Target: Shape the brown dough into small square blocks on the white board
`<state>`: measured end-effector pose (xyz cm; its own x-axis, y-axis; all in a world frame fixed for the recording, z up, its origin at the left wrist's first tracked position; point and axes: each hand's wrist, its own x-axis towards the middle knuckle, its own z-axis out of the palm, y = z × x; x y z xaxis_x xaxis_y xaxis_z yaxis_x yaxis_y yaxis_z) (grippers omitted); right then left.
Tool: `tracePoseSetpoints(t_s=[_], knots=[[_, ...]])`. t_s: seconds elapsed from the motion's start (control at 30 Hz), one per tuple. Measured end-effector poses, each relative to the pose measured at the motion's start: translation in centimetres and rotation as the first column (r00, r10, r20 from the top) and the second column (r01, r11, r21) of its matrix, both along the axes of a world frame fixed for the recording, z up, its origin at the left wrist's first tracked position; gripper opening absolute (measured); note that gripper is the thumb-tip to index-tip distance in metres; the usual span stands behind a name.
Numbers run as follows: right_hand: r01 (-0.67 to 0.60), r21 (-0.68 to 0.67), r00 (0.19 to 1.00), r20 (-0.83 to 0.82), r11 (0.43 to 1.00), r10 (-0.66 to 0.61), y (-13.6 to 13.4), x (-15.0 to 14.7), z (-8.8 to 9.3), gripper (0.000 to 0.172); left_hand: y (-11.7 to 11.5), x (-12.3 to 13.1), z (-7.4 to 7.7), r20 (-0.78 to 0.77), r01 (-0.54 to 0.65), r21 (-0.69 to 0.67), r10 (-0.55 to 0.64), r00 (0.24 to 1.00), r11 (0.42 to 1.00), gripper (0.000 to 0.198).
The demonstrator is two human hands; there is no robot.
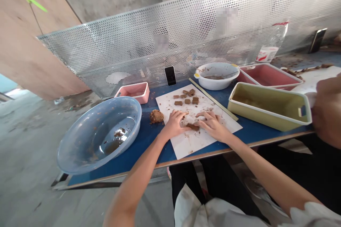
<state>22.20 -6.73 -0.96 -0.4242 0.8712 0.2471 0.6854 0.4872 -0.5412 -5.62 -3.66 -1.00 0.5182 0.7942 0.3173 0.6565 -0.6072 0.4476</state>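
Note:
A short strip of brown clay (193, 126) lies on a white sheet (183, 149) between my hands. At its left end rests my left hand (174, 124), with thumb and fingers apart. My right hand (213, 126) is at the other end, fingers spread, fingertips touching or very near the strip. Farther up the sheet are several small cut clay blocks (187, 101) among brown crumbs. A rough lump of clay (156, 116) sits on the blue table just left of the sheet. My fingers partly hide the strip's ends.
Left stands a large blue basin (80, 142), with a pink box (145, 94) behind it. A flat stick (213, 99) lies along the sheet's right side. Beyond are a white bowl (217, 84), a green bin (263, 113), a phone (170, 75) and another person's arm (327, 113).

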Motion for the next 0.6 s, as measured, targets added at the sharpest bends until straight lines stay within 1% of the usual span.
tracePoseSetpoints(t_s=[0.07,0.17,0.2,0.3,0.33,0.4,0.47,0.53,0.6], knots=[[-0.038,0.008,0.999,0.016,0.999,0.038,0.0,0.0,-0.1,0.063,-0.1,0.0,0.2,-0.006,0.001,-0.01,-0.001,1.0,1.0,0.079],[0.016,-0.008,1.0,-0.008,1.0,-0.016,0.0,0.1,-0.4,0.071,-0.2,0.0,0.4,-0.014,-0.006,-0.027,0.006,1.0,1.0,0.077],[0.017,-0.012,1.0,-0.012,1.0,-0.017,0.1,0.1,-0.5,0.072,-0.3,0.0,0.4,-0.014,-0.008,-0.029,0.008,1.0,1.0,0.077],[-0.053,0.015,0.998,0.014,0.998,0.053,0.5,0.4,-0.7,0.066,-0.3,0.0,0.3,-0.008,-0.001,-0.034,0.001,1.0,0.999,0.078],[-0.046,0.03,0.999,0.012,0.998,0.046,0.6,0.6,-0.7,0.068,-0.3,0.0,0.3,-0.005,0.003,-0.037,-0.003,1.0,0.999,0.078],[0.042,0.053,0.999,-0.022,0.998,-0.04,0.6,1.1,-0.6,0.076,-0.3,-0.2,0.4,0.006,0.002,-0.045,-0.002,1.0,0.999,0.075],[0.153,0.068,0.987,-0.051,0.986,-0.15,0.0,1.5,-0.7,0.079,-0.3,-0.4,0.5,0.024,-0.011,-0.043,0.012,1.0,0.999,0.066],[0.231,0.083,0.973,-0.043,0.969,-0.229,-1.6,1.5,-1.0,0.072,-0.3,-0.8,0.8,0.036,-0.036,-0.021,0.037,0.999,0.999,0.047],[0.286,0.093,0.958,-0.014,0.954,-0.286,-3.8,0.9,-1.7,0.065,-0.4,-1.2,1.3,0.015,-0.061,-0.004,0.061,0.998,0.998,0.028]])
